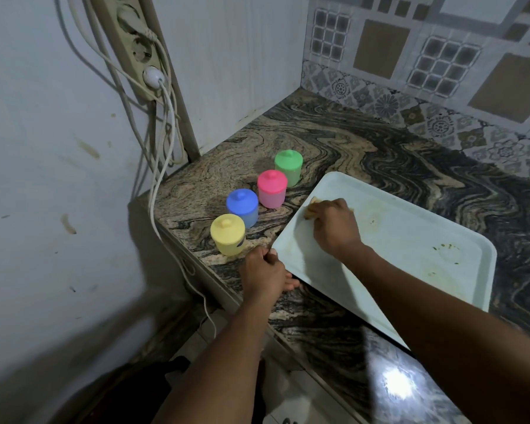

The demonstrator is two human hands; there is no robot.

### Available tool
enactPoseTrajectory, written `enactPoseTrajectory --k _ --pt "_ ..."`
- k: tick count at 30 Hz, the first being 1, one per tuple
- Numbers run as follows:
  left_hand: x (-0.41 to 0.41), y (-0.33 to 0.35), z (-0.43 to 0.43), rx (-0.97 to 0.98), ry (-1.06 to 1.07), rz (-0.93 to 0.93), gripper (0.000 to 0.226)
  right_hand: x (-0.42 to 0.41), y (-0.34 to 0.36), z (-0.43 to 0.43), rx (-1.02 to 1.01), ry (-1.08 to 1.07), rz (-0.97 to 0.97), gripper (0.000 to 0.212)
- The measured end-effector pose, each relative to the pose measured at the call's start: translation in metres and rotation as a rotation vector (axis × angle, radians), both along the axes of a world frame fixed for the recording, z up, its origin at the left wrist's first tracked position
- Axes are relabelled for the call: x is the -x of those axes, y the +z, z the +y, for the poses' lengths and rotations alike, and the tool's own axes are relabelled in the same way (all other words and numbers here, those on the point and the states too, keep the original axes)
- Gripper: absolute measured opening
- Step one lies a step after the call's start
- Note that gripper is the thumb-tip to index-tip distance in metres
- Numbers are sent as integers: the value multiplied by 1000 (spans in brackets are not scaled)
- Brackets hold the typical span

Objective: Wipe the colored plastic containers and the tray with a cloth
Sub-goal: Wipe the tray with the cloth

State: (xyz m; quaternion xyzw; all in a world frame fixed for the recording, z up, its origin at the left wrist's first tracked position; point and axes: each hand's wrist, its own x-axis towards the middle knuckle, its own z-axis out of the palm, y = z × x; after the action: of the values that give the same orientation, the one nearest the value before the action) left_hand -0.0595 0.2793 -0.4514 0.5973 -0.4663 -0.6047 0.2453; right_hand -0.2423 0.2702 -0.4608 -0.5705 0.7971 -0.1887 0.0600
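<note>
Underneath, swirled marble counter (334, 142), tiled corner (410, 56).

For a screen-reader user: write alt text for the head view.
The right hand presses a cloth on a stained white tray while the left hand grips its corner. Yellow, blue, pink and green lidded containers line the marbled counter.

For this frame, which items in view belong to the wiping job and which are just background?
Job: tray; cloth under right hand; left hand gripping the tray corner; yellow, blue, pink, green containers.
Background: power strip; white cables; countertop.
</note>
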Motion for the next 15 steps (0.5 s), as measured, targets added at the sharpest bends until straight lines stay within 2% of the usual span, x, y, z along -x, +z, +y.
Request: enactPoseTrajectory --k 4,8,12,15 --pt "0 1 -2 -3 -5 9 27 -11 -2 25 15 211 -30 54" --pt "-1 2 0 13 -16 -7 7 -31 4 45 2 332 -70 53" --pt "-2 -4 -2 94 -6 -106 21 -46 19 57 -8 485 -244 45" --pt "-1 -3 -1 78 8 -88 20 -36 31 63 -123 375 -490 40"
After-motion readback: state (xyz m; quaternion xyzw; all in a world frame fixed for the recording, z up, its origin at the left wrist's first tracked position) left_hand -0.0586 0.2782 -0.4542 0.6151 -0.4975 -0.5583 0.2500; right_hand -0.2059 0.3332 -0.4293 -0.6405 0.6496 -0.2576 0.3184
